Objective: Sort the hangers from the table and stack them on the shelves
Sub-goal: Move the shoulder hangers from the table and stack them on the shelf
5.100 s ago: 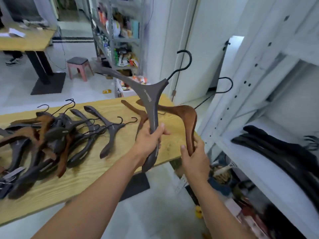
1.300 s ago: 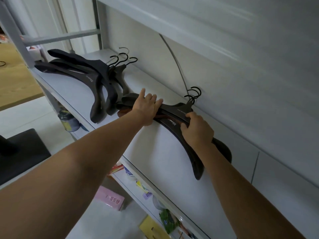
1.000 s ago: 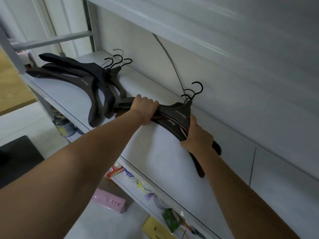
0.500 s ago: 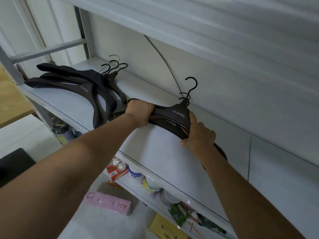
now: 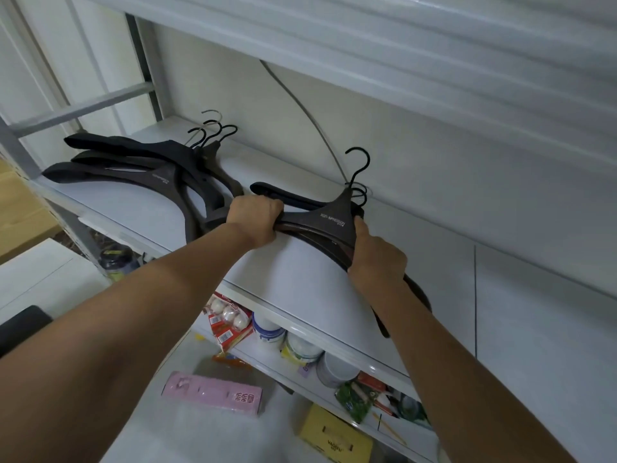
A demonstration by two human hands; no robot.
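Observation:
A stack of dark hangers [image 5: 322,222] lies on the white shelf [image 5: 300,289], hooks toward the back wall. My left hand [image 5: 255,217] grips the left arm of the stack's top hanger, fingers curled over it. My right hand [image 5: 375,259] holds the right side of the stack near the neck, thumb up along the top hanger. The top hanger's hook [image 5: 359,165] stands raised above the others. A second pile of black hangers [image 5: 147,168] lies further left on the same shelf.
A grey cable [image 5: 300,105] runs down the back wall behind the stack. The upper shelf [image 5: 367,38] hangs close overhead. Below the shelf stand tins, packets and a yellow box [image 5: 335,437]; a pink box [image 5: 213,394] lies on the floor.
I carried hangers from the table to the shelf. In the last second my left hand curled round the top hanger's arm, and its hook has risen above the stack.

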